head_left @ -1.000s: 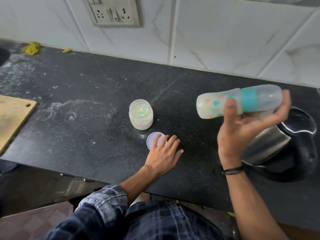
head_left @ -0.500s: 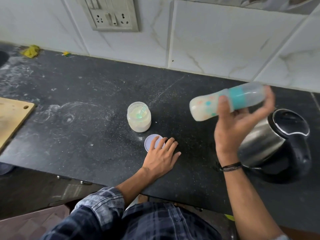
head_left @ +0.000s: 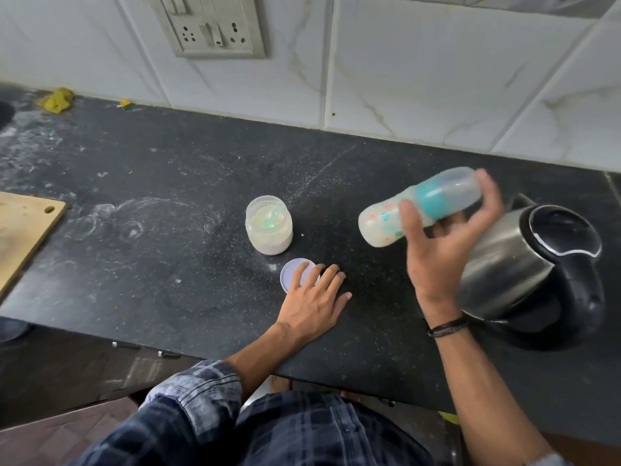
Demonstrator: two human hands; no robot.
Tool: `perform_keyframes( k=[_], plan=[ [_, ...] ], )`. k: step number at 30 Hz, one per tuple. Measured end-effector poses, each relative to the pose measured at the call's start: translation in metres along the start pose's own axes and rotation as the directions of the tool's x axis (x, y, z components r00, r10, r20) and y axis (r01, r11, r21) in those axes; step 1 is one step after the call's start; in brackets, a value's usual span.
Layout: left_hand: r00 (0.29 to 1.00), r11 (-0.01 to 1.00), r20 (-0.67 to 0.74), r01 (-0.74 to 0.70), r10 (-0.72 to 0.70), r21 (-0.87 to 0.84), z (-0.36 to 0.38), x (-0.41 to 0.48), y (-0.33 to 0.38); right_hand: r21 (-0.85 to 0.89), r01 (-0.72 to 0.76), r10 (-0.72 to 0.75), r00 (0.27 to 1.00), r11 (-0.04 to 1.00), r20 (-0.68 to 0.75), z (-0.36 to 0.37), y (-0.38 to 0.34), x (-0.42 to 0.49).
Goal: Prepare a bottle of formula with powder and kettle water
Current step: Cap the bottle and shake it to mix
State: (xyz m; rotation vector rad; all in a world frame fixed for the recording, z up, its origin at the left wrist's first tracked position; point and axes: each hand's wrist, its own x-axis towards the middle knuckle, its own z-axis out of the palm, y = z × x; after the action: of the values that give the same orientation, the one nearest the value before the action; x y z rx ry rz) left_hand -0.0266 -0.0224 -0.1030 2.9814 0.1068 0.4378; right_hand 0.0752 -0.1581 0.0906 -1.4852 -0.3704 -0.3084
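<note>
My right hand [head_left: 437, 250] grips a capped baby bottle [head_left: 379, 227] held almost sideways in the air, base to the left and down, cap to the right. It has a teal collar, coloured prints and milky liquid inside. A steel kettle [head_left: 524, 264] with a black lid and handle stands just right of that hand. An open jar of pale powder [head_left: 268, 227] with a green scoop in it stands at the counter's middle. Its round lid [head_left: 294, 272] lies just in front of the jar. My left hand [head_left: 312, 304] rests flat on the counter, fingertips on the lid.
The black stone counter [head_left: 151, 213] is dusted with powder. A wooden board [head_left: 23, 227] lies at the left edge. A socket panel [head_left: 215, 28] is on the tiled wall. Yellow scraps [head_left: 57, 99] sit at the back left.
The bottle has tilted, its base dropping lower to the left while the cap end rose, and moved slightly left. My left hand has stayed on the lid. The camera has tilted slightly up.
</note>
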Motion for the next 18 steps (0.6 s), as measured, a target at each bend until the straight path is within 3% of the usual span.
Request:
perform_keyframes(
  k=[3,6,7,11,12,15,18],
  plan=[
    [1.000,1.000,-0.011,0.012,-0.012,0.010,0.001,0.000,0.001,0.036,0.053,-0.050,0.995,0.998,-0.084,-0.001,0.005,0.006],
    [1.000,1.000,-0.018,0.001,-0.001,0.018,0.002,-0.001,0.000,-0.052,-0.010,0.013,0.998,0.999,0.060,0.001,0.009,0.005],
    [1.000,1.000,-0.021,-0.003,0.003,0.020,0.002,-0.001,0.000,-0.053,-0.027,0.029,0.999,0.998,0.040,-0.001,0.009,0.004],
    [0.999,1.000,-0.033,0.013,-0.012,0.026,0.002,-0.001,0.002,0.039,0.083,-0.070,0.964,0.996,-0.256,-0.001,0.004,0.008],
    [0.999,1.000,-0.031,0.013,-0.012,0.027,0.003,-0.001,0.002,0.024,0.065,-0.057,0.967,0.998,-0.249,0.000,0.005,0.008],
    [1.000,0.999,-0.028,0.006,-0.005,0.032,0.002,-0.002,-0.001,-0.027,-0.067,0.066,0.997,0.997,-0.039,-0.001,0.014,-0.003],
    [1.000,0.999,-0.020,0.011,-0.010,0.033,0.002,0.000,0.001,0.018,0.019,-0.015,0.982,1.000,-0.188,0.000,0.002,-0.002]
  ],
)
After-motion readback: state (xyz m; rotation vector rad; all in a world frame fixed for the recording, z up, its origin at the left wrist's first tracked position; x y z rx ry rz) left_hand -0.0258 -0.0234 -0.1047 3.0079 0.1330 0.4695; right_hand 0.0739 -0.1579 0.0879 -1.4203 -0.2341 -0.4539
